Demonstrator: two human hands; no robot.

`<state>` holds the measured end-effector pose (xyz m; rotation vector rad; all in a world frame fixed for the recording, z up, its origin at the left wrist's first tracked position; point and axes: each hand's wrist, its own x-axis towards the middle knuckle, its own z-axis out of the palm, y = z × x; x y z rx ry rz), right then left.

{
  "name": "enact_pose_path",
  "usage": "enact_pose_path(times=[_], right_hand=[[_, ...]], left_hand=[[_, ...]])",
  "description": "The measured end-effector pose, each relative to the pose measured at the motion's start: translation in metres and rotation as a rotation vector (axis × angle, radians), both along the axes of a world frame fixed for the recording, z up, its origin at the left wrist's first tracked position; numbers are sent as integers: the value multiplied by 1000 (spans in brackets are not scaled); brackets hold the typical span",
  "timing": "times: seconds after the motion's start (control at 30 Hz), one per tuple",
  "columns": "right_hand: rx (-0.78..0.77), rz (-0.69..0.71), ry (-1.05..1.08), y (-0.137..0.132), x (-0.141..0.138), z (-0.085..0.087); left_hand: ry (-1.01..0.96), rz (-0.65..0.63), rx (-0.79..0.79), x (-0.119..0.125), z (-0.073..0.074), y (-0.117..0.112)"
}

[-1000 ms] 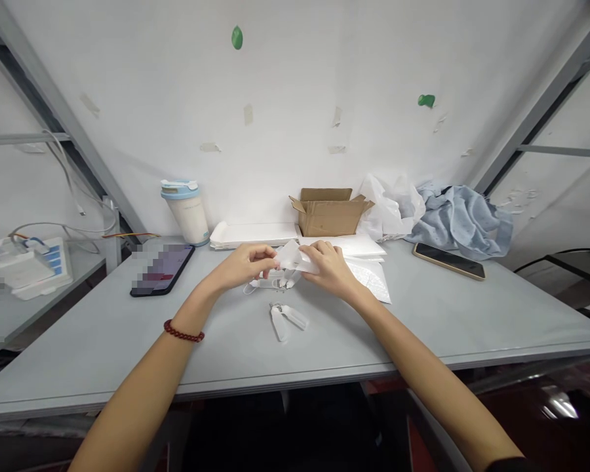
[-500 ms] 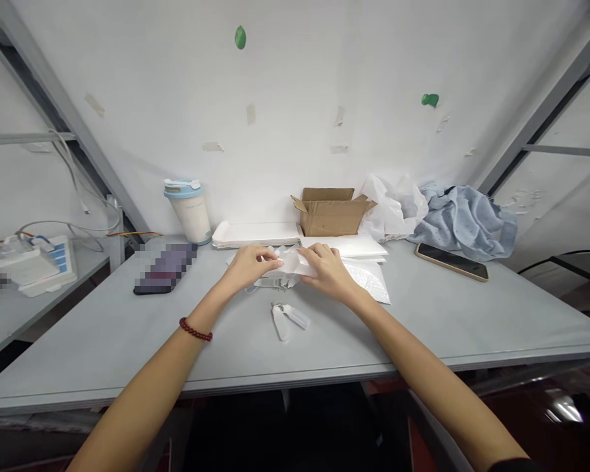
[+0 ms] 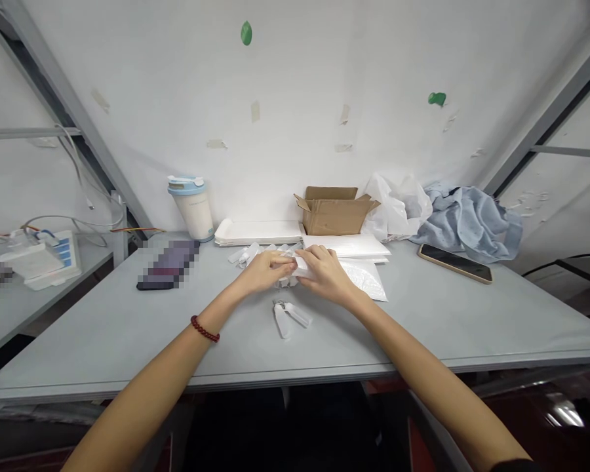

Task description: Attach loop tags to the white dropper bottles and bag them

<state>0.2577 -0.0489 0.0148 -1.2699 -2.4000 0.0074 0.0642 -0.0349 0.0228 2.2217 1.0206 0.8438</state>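
Over the middle of the table (image 3: 216,357), my right hand (image 3: 328,272) grips a small white packet (image 3: 302,267), its fingers curled over the top. My left hand (image 3: 265,272), a red beaded bracelet round its wrist, meets the packet's left side with thumb and fingers pressed together. Part of the packet is hidden behind the fingers. Just in front of both hands lie two white strip-like pieces (image 3: 282,321) joined at a small metal end. More small white pieces (image 3: 248,254) lie behind and beneath the hands.
Flat white envelopes (image 3: 368,278) lie right of my hands. Along the wall stand a lidded cup (image 3: 194,213), a long white tray (image 3: 258,231), an open cardboard box (image 3: 337,216), a plastic bag (image 3: 398,206) and blue cloth (image 3: 472,219). Phones (image 3: 455,263) lie near both sides.
My left hand has moved right, closing in on my right hand. The white packet, spread between the hands before, now shows less between the fingers. The view has shifted slightly.
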Motion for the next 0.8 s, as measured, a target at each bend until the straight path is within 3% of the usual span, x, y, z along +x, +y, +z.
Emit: enact_pose_path(times=[0.17, 0.23, 0.33, 0.43, 0.6, 0.67, 0.8], right_hand=[[14, -71, -8, 3, 6, 2], [41, -108, -6, 6, 10, 2], [82, -151, 7, 10, 15, 1], [86, -168, 26, 11, 16, 1], [48, -165, 20, 9, 15, 2], [43, -154, 21, 9, 15, 1], [39, -138, 25, 10, 15, 0]], left_hand=[[-85, 283, 34, -9, 17, -4], [-62, 312, 15, -14, 25, -7], [98, 46, -177, -13, 30, -14], [290, -194, -260, -3, 22, -20], [410, -267, -180, 13, 4, -23], [390, -261, -180, 12, 6, -23], [200, -194, -213, 1, 25, -23]])
